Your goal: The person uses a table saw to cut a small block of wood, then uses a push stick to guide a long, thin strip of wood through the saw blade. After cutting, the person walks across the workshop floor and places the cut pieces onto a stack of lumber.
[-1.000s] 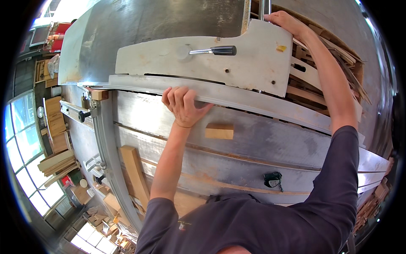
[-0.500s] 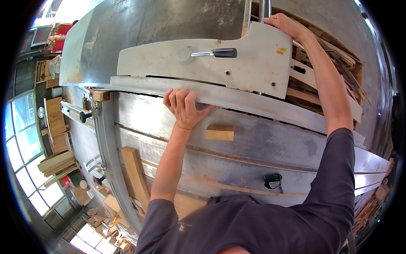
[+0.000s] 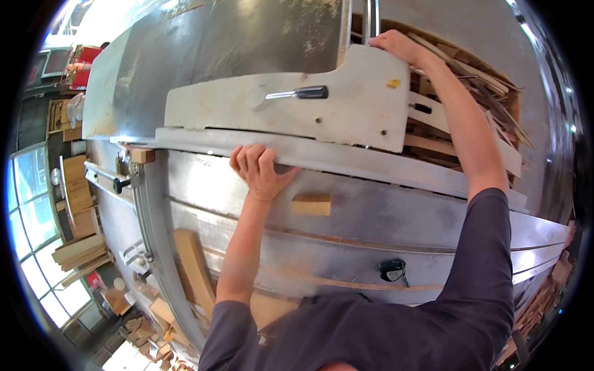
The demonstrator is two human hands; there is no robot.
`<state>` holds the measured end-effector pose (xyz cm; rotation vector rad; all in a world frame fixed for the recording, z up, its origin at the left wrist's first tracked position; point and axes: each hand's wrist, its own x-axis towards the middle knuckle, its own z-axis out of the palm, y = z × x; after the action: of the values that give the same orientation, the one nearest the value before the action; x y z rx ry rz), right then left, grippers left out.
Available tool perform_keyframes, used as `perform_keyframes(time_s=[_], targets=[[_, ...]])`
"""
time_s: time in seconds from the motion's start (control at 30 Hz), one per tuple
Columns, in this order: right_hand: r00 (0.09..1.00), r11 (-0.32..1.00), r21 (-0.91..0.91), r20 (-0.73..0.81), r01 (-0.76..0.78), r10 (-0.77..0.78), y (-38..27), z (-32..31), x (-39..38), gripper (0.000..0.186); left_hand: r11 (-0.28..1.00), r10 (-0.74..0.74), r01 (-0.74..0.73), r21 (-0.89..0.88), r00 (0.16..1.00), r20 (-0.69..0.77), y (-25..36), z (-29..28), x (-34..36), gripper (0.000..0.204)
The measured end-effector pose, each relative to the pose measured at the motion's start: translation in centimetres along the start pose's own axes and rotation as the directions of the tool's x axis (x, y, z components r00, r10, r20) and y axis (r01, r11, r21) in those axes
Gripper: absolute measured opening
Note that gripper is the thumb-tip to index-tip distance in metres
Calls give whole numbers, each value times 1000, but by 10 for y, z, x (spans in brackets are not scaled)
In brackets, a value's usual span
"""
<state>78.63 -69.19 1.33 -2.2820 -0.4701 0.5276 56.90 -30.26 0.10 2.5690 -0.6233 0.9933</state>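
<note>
The fence [image 3: 346, 157] lies across the metal table [image 3: 377, 210], its long axis running left to right and dipping toward the right, with the plate [image 3: 247, 108] behind it and the lever [image 3: 312, 92] on that plate pointing right. The left hand [image 3: 262, 176] grasps the fence's near edge, while the right hand [image 3: 402, 48] is at the plate's far right corner beside a steel bar [image 3: 372, 21], its grip impossible to tell. A wood block [image 3: 311, 204] lies just on the near side, a tape measure [image 3: 393, 270] nearer the body, and scrap wood [image 3: 489, 80] is heaped beyond the right arm.
</note>
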Motion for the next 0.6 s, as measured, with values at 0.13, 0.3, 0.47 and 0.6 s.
perform_keyframes(time_s=[0.13, 0.3, 0.47, 0.6], targets=[[948, 908, 315, -64, -277, 312, 0, -16, -5, 33, 1000, 0, 0, -3, 1000, 22, 3, -3, 2, 70], [943, 933, -275, -298, -231, 145, 35, -21, -42, 42, 999, -51, 51, 20, 998, 37, -12, -12, -24, 60], [1000, 947, -320, -29, 0, -9, 128, 53, -152, 24, 995, -47, 48, -88, 999, 9, 1, -12, -13, 54], [999, 911, -412, -39, -12, -4, 109, 92, -134, 25, 996, -11, 13, -93, 1000, 23, -2, -24, -14, 54]])
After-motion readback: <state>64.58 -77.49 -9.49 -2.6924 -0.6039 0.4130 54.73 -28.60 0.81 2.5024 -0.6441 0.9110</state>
